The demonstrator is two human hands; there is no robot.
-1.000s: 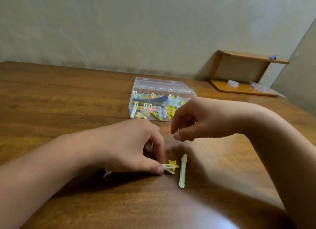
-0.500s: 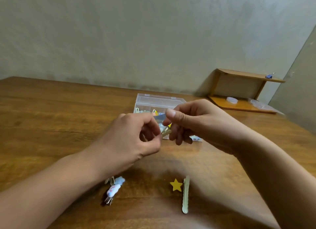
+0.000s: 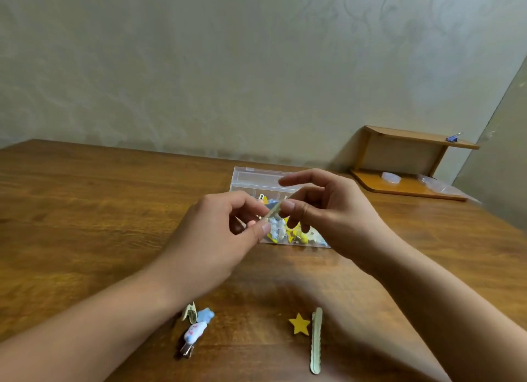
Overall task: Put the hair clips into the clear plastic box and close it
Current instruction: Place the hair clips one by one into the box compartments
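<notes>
Wooden table [image 3: 85,210] runs wide left of the grip. Corner shelf [image 3: 407,165] far right. Clear plastic box [image 3: 256,179], lid up, just behind both hands. Left hand [image 3: 216,239] and right hand [image 3: 328,210] pinch one pale clip [image 3: 275,209] between them. Long clip [image 3: 316,340], star [image 3: 299,323], blue-white clips [image 3: 196,327] lie nearer.

A wooden bench [image 3: 85,210] meets a pale patterned wall [image 3: 228,68]. At the far right corner stands a small wooden shelf [image 3: 405,165], with a blue binder clip [image 3: 454,137] on top.
</notes>
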